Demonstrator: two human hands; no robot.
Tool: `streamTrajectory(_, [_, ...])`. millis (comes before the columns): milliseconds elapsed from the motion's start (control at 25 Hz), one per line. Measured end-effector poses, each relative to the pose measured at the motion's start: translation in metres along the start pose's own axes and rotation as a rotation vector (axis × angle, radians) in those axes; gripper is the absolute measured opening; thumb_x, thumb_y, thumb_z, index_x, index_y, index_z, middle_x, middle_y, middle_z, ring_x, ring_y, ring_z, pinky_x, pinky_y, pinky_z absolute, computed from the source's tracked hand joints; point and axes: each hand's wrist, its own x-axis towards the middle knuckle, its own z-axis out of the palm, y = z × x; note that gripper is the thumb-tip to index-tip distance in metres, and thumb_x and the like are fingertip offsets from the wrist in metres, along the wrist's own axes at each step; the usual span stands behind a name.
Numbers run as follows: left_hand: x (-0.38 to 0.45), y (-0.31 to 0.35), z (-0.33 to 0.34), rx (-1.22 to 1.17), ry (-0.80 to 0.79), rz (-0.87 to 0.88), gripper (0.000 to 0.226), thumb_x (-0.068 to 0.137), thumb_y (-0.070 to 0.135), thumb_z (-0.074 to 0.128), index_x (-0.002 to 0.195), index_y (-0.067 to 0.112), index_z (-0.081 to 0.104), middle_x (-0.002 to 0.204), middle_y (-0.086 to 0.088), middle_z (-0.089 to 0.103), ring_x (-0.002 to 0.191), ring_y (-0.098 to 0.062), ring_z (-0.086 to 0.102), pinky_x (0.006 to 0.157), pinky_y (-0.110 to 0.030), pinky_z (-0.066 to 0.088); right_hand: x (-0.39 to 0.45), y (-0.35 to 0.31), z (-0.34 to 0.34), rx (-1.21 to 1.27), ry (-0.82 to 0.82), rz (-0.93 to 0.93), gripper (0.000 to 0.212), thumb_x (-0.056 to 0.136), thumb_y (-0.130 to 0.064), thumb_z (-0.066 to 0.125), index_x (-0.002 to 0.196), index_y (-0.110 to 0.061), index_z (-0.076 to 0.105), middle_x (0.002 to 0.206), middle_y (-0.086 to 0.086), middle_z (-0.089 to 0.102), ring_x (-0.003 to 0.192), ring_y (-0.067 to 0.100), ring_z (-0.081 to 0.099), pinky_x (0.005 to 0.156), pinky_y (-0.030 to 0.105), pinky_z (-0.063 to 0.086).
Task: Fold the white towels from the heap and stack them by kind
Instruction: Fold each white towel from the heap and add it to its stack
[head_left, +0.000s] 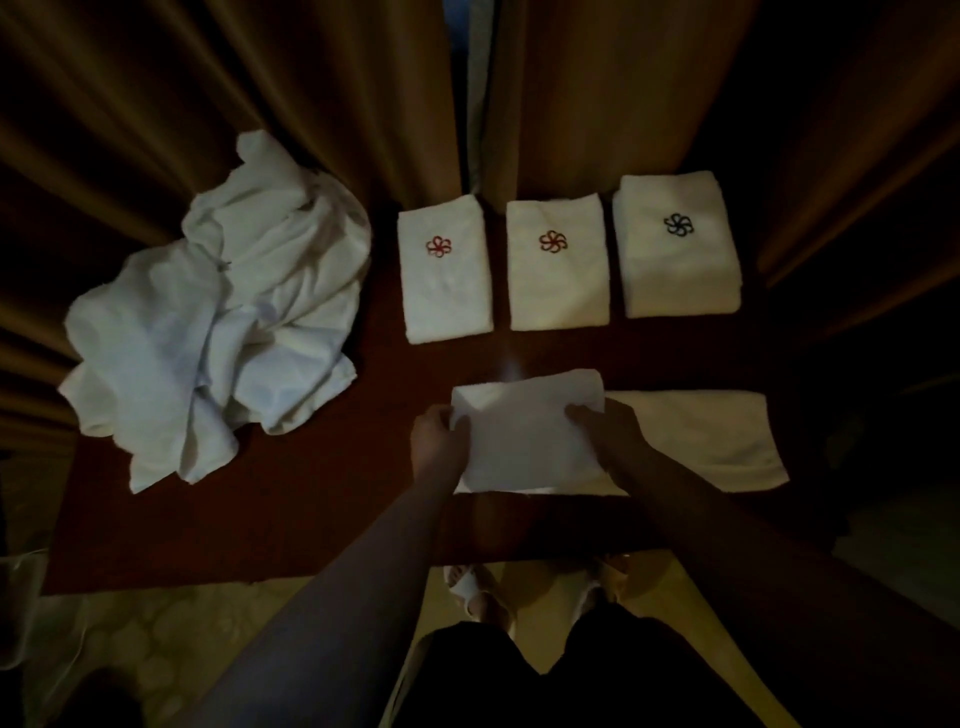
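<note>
A white towel (696, 436) lies along the table's near edge, its left part doubled over into a raised flap. My left hand (439, 441) grips the flap's left edge and my right hand (605, 431) pinches its right edge. A heap of crumpled white towels (218, 317) fills the table's left side. At the back stand two folded towels with red flower marks (444, 270) (557, 265), and to their right a thicker folded stack with a dark flower mark (678, 247).
The dark red-brown table (291, 499) backs onto brown curtains (597, 88). Its near edge runs just in front of my feet in pale slippers (478, 592). A pale patterned floor lies below.
</note>
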Motion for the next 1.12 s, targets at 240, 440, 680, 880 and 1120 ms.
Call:
streamTrajectory(240, [0.013, -0.005, 0.024, 0.016, -0.117, -0.138, 0.059, 0.089, 0.045, 0.063, 0.135, 0.011, 0.048, 0.131, -0.008, 0.057, 0.116, -0.026, 0.056, 0.082, -0.027, 0.042, 0.031, 0.027, -0.009, -0.156, 0.084, 0.092, 0.043, 0.088, -0.026, 0.065, 0.12, 0.002, 0.059, 0.119, 0.021, 0.061, 0.107, 0.038, 0.059, 0.093, 0.049, 0.05])
streamTrajectory(440, [0.025, -0.007, 0.027, 0.083, -0.102, -0.144, 0.065, 0.088, 0.044, 0.065, 0.139, 0.01, 0.043, 0.136, -0.009, 0.053, 0.121, -0.027, 0.053, 0.091, -0.032, 0.045, 0.048, 0.042, -0.007, -0.407, 0.098, 0.073, 0.049, 0.088, -0.03, 0.064, 0.124, 0.001, 0.054, 0.12, 0.02, 0.06, 0.106, 0.037, 0.058, 0.086, 0.041, 0.049])
streamTrajectory(680, [0.034, -0.013, 0.027, -0.01, -0.133, -0.182, 0.064, 0.086, 0.048, 0.066, 0.134, 0.009, 0.049, 0.129, -0.009, 0.058, 0.113, -0.027, 0.059, 0.088, -0.035, 0.05, 0.048, 0.049, -0.004, -0.611, 0.203, 0.017, 0.041, 0.093, -0.031, 0.058, 0.12, 0.0, 0.053, 0.117, 0.019, 0.06, 0.107, 0.034, 0.057, 0.077, 0.029, 0.04])
streamTrajectory(880, [0.034, -0.011, 0.028, 0.0, -0.132, -0.125, 0.056, 0.088, 0.049, 0.063, 0.128, 0.012, 0.048, 0.116, -0.002, 0.056, 0.105, -0.023, 0.058, 0.08, -0.033, 0.048, 0.053, 0.053, 0.0, -0.504, 0.289, 0.015, 0.032, 0.097, -0.026, 0.051, 0.114, 0.001, 0.055, 0.114, 0.019, 0.061, 0.103, 0.032, 0.058, 0.075, 0.029, 0.038])
streamTrajectory(1120, [0.031, -0.01, 0.028, -0.047, -0.153, -0.145, 0.047, 0.089, 0.042, 0.064, 0.122, 0.008, 0.056, 0.107, -0.002, 0.06, 0.087, -0.014, 0.056, 0.06, -0.019, 0.042, 0.052, 0.057, 0.002, -0.623, 0.243, 0.083, 0.052, 0.1, -0.03, 0.045, 0.14, 0.002, 0.035, 0.137, 0.023, 0.047, 0.124, 0.035, 0.047, 0.098, 0.036, 0.038])
